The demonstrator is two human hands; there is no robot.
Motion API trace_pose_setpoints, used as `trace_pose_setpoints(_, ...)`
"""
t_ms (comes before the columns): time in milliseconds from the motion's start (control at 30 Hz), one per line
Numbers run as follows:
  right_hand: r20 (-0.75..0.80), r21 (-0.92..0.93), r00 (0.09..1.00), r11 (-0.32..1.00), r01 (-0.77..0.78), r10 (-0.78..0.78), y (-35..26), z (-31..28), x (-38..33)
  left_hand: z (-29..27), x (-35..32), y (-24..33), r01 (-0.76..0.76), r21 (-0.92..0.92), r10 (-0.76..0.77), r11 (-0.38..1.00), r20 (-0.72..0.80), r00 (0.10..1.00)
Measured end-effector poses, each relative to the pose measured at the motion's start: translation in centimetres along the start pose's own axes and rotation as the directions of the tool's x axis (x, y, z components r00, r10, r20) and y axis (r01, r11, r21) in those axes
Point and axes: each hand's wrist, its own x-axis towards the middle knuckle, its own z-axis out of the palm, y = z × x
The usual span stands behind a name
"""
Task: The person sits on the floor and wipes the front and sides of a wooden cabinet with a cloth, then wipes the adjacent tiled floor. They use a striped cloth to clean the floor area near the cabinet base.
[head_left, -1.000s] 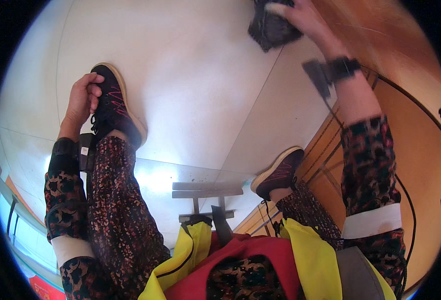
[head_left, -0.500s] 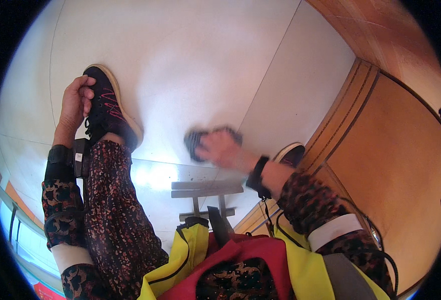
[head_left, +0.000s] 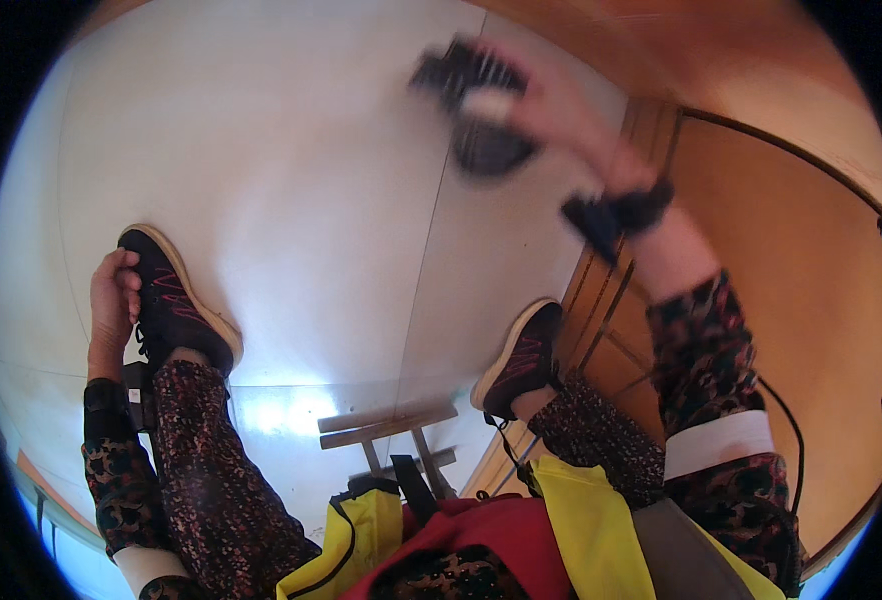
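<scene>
At the far right of the floor, my right hand (head_left: 546, 105) is closed around a dark, crumpled cloth (head_left: 496, 145) with faint pale stripes. Motion blurs both, and whether the cloth touches the floor cannot be made out. My left hand (head_left: 114, 298) rests beside the toe of my left shoe (head_left: 176, 300), which is black with red laces. Its fingers are loosely bent and apart, with nothing in them, and the fingertips meet the shoe's side.
Pale floor panels (head_left: 261, 160) with dark seams lie ahead. A brown wooden panel (head_left: 771, 280) rises along the right, near my right shoe (head_left: 526, 355). A small wooden stool (head_left: 391, 425) stands between my legs. A black cable (head_left: 786, 430) hangs by my right arm.
My right hand has swept the cloth forward and to the right, away from my body. My left hand stays by the left shoe. The whole view has shifted, bringing more of my right shoe into sight.
</scene>
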Motion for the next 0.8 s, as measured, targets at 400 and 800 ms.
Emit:
trace_pose_setpoints(400,-0.105,-0.69,0.955,0.712,0.131,-0.277,2.9,16.1,-4.8,0.1,-0.3,0.4,-0.003,-0.021,0.004,1.0,0.027,1.0)
trace_pose_setpoints(800,0.492,0.274,0.849,0.891,-0.362,0.193,-3.4,19.8,-17.5,-0.8,0.5,-0.5,-0.024,0.035,0.025,0.999,-0.014,1.0)
